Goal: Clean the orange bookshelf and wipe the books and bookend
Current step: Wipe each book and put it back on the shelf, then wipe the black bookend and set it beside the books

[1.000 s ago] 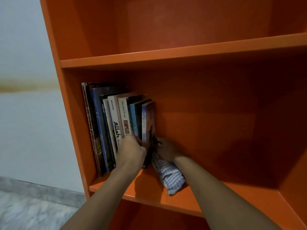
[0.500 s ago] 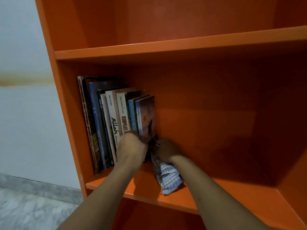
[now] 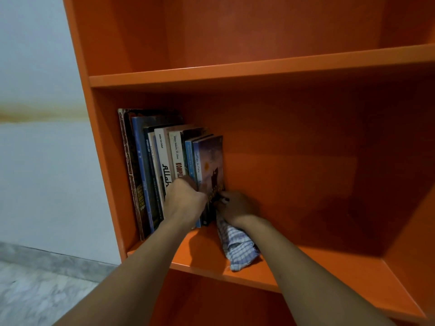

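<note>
Looking down through the head camera, I have the orange bookshelf (image 3: 259,69) filling the view, its left side panel beyond my left fingers and a pale wall (image 3: 35,161) further left still. Just ahead of both sets of fingers, a row of books (image 3: 150,165) stands upright on the shelf board (image 3: 329,264), packed against that panel. A checked cloth (image 3: 237,250) trails from under my right hand (image 3: 236,208) along the board toward me. My left hand (image 3: 184,201) has its fingers curled tight into the lower spines, gripping the books, tips hidden. The right fingers are closed round the cloth, pressed to the foot of the end book (image 3: 210,161). A small dark piece (image 3: 224,199) sits at their tips; I cannot tell what it is.
</note>
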Demonstrator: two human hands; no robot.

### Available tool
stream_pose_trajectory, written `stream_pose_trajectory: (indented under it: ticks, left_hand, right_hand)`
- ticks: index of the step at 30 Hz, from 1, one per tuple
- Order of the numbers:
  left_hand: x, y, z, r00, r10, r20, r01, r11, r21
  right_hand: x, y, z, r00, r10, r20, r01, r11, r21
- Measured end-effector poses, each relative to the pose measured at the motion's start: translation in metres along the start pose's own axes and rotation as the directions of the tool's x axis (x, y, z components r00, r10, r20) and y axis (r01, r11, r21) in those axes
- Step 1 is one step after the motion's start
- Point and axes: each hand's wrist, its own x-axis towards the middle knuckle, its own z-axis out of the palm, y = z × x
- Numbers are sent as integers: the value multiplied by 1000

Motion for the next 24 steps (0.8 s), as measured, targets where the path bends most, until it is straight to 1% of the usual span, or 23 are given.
stream_pose_trajectory:
  ticks: [7,12,14,15,18,21,24]
  left_hand:
    - [-5,0,-11,992,-33,121,35,999,-15]
    - [-17,2,-24,983,41,180,-42,999,-4]
    - [-25,-1,-31,971,75,226,-68,997,-39]
    - [-31,-4,-35,964,92,249,-75,994,-75]
    - [-52,-14,-47,949,132,286,-87,982,-166]
    - [-85,-30,-58,931,183,315,-107,964,-244]
    - [-114,-53,-61,939,223,260,-126,931,-344]
  right_hand:
    - [-13,-9,-6,1000,6,-20,-5,999,41]
    - [-34,-20,-16,996,2,-90,-2,1000,6]
    - [-51,-25,-20,996,8,-84,-10,1000,-19]
    - [-63,-27,-21,996,-8,-91,2,998,-60]
    - [-97,-32,-24,972,-147,-181,107,971,-215]
    - [-140,-41,-16,952,-226,-204,160,942,-296]
    - [-176,-46,-7,927,-325,-188,240,899,-367]
